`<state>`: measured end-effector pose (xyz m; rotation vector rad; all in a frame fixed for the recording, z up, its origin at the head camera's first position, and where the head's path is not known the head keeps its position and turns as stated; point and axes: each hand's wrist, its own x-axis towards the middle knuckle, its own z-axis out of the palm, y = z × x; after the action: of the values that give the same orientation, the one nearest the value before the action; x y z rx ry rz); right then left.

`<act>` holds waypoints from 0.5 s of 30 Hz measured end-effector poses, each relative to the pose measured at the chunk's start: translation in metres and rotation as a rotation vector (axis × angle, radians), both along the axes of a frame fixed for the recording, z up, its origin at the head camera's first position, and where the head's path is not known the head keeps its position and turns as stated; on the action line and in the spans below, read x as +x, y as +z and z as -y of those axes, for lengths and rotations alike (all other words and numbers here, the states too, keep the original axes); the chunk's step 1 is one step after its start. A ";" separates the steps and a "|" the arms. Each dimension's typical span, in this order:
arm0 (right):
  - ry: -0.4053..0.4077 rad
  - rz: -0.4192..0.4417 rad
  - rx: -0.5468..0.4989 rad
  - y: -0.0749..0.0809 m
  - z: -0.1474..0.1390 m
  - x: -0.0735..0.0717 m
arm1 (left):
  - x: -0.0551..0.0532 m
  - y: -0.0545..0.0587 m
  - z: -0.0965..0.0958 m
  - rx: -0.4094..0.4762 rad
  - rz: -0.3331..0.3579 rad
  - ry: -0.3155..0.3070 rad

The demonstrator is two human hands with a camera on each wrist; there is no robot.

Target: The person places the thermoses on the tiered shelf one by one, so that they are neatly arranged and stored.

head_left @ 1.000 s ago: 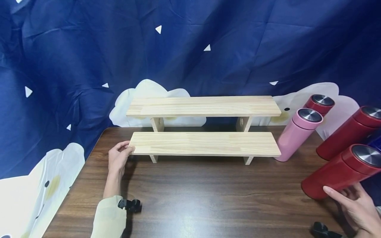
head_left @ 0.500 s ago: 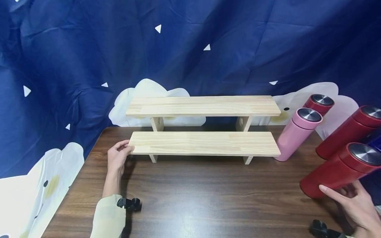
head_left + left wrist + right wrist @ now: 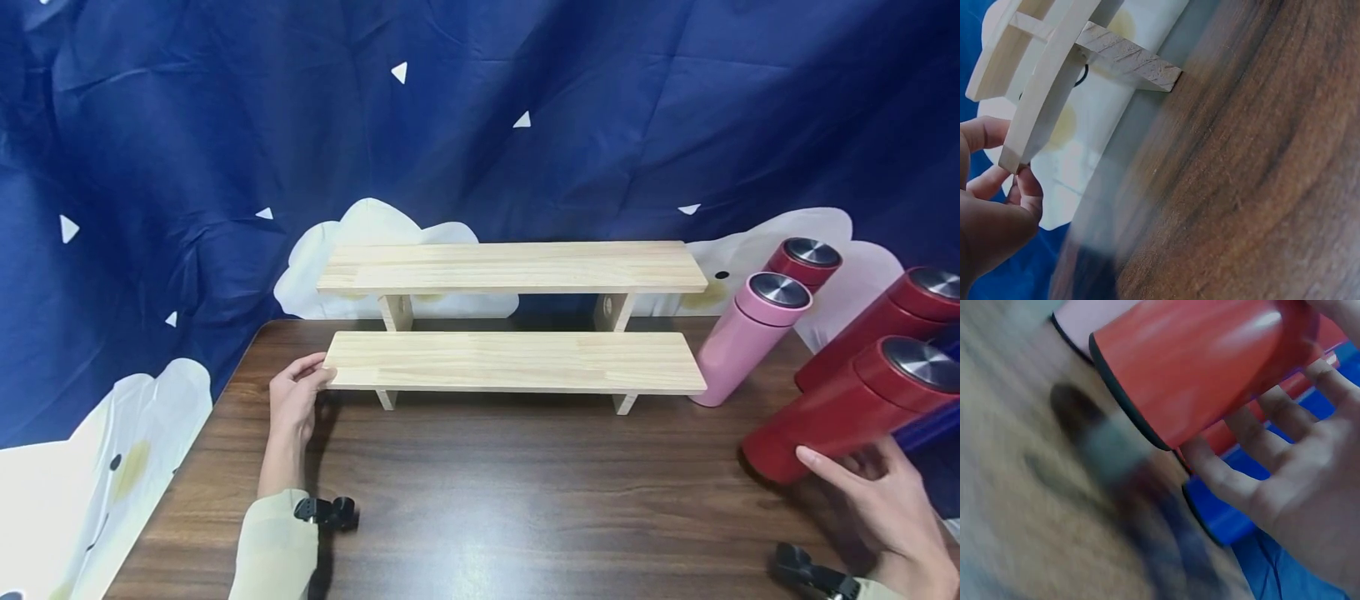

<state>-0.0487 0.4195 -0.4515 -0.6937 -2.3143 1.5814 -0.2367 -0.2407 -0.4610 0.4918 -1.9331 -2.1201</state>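
A two-tier step rack of pale wood (image 3: 517, 362) stands towards the back of the table. At the left end of its lower board, my left hand (image 3: 291, 404) pinches the corner between thumb and fingers, as the left wrist view also shows. On the right, my right hand (image 3: 877, 500) grips a red thermos flask (image 3: 840, 412) with a steel-topped lid, thumb in front and fingers behind. The flask leans in the head view. Its dark-rimmed base hangs over the table in the right wrist view, with a shadow below.
Beside the rack's right end stands a pink flask (image 3: 750, 342), with a red flask (image 3: 806, 258) behind it. Another red flask (image 3: 892, 321) and a blue flask (image 3: 1225, 515) stand at the far right. A blue patterned cloth (image 3: 480, 125) hangs behind the brown table (image 3: 480, 483).
My right hand has raised the red flask and brought it slightly left; a shadow now shows under its base. My left hand keeps its hold on the rack's corner.
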 end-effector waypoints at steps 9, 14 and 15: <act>0.207 -0.385 -0.419 0.006 0.016 -0.010 | 0.000 0.000 0.000 0.003 0.004 0.000; 0.296 -0.557 -0.628 0.006 0.026 -0.019 | 0.000 0.001 0.000 -0.012 0.010 -0.005; 0.304 -0.582 -0.654 0.007 0.028 -0.021 | 0.000 0.001 0.000 -0.013 0.012 -0.006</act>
<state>-0.0694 0.3911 -0.4449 0.0455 -1.5223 2.3209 -0.2365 -0.2407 -0.4596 0.4973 -1.9562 -2.1115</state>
